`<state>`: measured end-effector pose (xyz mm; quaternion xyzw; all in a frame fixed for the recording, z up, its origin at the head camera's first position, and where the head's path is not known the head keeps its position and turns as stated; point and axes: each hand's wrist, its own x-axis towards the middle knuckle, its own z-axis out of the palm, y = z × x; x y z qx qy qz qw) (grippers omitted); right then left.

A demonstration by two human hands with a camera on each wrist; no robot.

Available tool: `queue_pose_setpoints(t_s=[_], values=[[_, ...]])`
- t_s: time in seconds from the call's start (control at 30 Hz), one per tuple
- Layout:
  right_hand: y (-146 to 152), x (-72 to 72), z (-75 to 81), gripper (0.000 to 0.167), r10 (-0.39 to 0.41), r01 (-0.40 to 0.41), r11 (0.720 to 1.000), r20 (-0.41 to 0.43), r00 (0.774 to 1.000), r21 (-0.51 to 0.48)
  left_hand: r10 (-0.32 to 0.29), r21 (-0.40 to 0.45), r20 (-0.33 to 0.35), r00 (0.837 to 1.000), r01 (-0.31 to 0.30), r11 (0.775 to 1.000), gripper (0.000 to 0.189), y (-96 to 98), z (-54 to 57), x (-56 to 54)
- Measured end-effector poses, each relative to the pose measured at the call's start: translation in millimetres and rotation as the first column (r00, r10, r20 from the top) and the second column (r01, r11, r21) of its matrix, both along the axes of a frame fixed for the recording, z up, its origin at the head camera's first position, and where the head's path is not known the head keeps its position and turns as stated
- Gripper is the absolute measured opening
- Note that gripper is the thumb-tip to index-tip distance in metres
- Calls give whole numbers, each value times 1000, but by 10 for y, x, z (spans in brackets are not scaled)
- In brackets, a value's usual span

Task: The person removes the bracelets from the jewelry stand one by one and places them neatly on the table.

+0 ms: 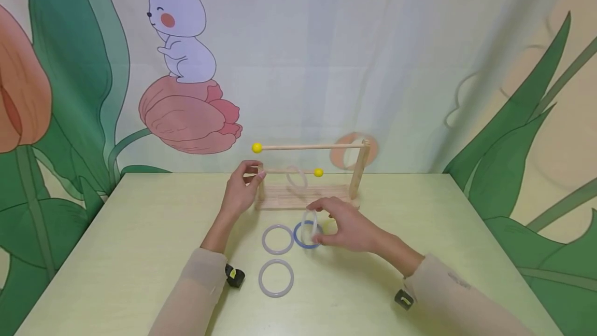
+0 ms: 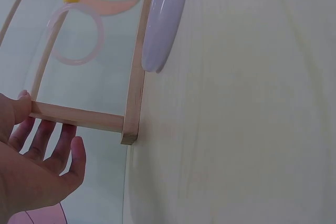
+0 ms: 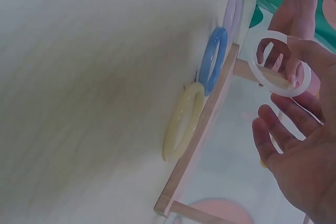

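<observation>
My left hand [image 1: 240, 191] pinches the top of the short post [image 2: 79, 115] at the left end of a wooden stand [image 1: 305, 204], thumb on one side and fingers on the other. On the stand's lower rod hangs a pale pinkish ring [image 1: 303, 182]. In front of the stand, my right hand [image 1: 352, 226] holds a white ring [image 3: 278, 92] upright between thumb and fingertips. It overlaps a blue ring [image 1: 296, 240] lying on the table. A yellow ring [image 3: 170, 137] lies beside the blue one, mostly hidden behind the right hand in the head view.
Two pale purple rings [image 1: 264, 240] lie on the table [image 1: 154, 232] left of the blue one. The stand's upper rod [image 1: 308, 147] ends in a yellow ball [image 1: 257, 148] on the left; another yellow ball [image 1: 318, 172] tips the lower rod. A printed curtain [image 1: 289, 66] hangs behind.
</observation>
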<state>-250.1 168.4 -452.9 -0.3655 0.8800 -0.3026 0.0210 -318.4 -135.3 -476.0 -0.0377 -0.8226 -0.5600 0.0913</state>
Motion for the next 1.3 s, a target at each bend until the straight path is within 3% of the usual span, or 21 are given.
queue_pose_setpoints(t_s=[0.33, 0.77, 1.1, 1.3], values=[[26, 161, -74, 62, 48, -48, 999, 40, 998, -18, 1, -3, 0, 1000, -1, 1000, 36, 4, 0, -3], [11, 308, -155, 63, 47, -50, 999, 113, 992, 21, 7, -3, 6, 1000, -7, 1000, 36, 10, -17, 9], [45, 331, -251, 64, 66, -68, 996, 41, 997, 51, 5, 0, 4, 1000, -5, 1000, 36, 11, -8, 2], [76, 342, -243, 63, 64, -67, 997, 59, 996, 44, 4, -1, 7, 1000, -4, 1000, 37, 3, -3, 0]])
